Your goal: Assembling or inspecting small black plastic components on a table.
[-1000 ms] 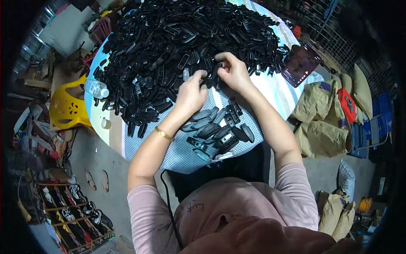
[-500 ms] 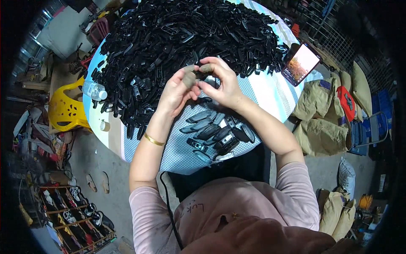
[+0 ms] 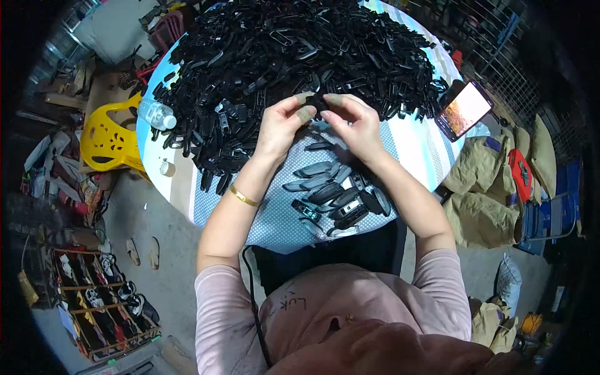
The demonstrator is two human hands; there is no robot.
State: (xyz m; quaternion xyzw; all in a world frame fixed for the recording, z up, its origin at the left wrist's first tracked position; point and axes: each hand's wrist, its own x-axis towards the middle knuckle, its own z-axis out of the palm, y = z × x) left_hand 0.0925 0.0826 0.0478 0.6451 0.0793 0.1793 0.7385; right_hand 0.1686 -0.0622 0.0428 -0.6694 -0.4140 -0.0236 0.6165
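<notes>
My left hand [image 3: 281, 127] and my right hand [image 3: 359, 127] meet over the near edge of a big heap of black plastic parts [image 3: 300, 50]. Between their fingertips is a small black plastic piece [image 3: 318, 102], pinched from both sides; its exact shape is hard to make out against the heap. Tan wraps cover some fingertips. Closer to my body, a small group of black oblong pieces [image 3: 331, 194] lies on the patterned tablecloth [image 3: 275, 228], some showing shiny metal. One lone black piece [image 3: 319, 146] rests just below my hands.
A clear plastic bottle [image 3: 156, 115] lies at the table's left, with a small round container [image 3: 167, 167] nearby. On the right edge a phone [image 3: 464, 110] stands propped with its screen lit. A yellow chair [image 3: 109, 139] is at the left; brown sacks [image 3: 481, 215] stand at the right.
My hands have drawn slightly apart, and the black piece now shows between the fingertips. The whole view has shifted a little, moving the table slightly right and down.
</notes>
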